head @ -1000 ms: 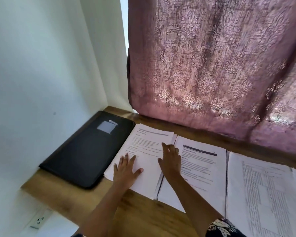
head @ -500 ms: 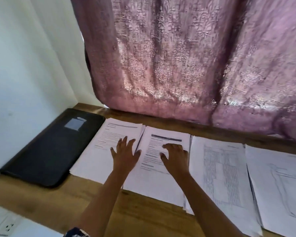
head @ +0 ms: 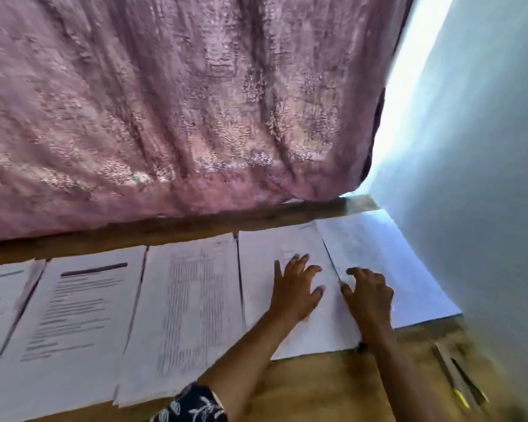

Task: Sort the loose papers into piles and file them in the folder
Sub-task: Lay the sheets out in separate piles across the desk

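Papers (head: 192, 300) lie flat beneath left hand (head: 293, 295) and right hand (head: 368, 297)

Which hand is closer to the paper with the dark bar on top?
Left. The left hand rests on a pile two places right of the paper with the dark bar; the right hand is farther right, on the last pile by the wall.

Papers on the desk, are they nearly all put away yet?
Done: the papers lie in a row of piles on the desk. In hand: the left hand and right hand rest on the two piles farthest right. To do: filing; no folder shows here.
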Action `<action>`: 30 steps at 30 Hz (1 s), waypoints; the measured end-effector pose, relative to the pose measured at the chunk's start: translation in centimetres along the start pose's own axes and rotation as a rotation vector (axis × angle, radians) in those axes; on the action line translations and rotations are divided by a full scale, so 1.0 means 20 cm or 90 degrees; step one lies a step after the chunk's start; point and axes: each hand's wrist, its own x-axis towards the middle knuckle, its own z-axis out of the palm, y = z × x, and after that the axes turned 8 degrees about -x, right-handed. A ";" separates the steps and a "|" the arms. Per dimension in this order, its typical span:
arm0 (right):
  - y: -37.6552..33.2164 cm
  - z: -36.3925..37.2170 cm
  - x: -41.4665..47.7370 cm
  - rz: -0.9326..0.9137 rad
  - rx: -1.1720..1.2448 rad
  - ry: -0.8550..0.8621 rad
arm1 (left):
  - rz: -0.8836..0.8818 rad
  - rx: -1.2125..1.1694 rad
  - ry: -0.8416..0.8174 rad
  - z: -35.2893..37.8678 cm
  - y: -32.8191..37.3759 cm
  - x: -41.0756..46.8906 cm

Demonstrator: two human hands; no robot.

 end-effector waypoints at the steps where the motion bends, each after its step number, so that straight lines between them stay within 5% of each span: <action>1: 0.05 0.01 0.02 -0.013 -0.009 -0.010 | 0.005 0.000 -0.007 0.05 0.04 0.04; 19: 0.17 0.03 0.11 -0.067 -0.178 -0.137 | 0.007 0.083 0.116 0.31 0.10 0.17; 25: 0.15 -0.03 0.11 -0.155 -0.153 -0.052 | -0.031 0.049 0.106 0.33 0.08 0.19; 30: 0.22 -0.03 0.17 -0.080 -0.060 -0.045 | -0.019 0.022 0.135 0.33 0.07 0.19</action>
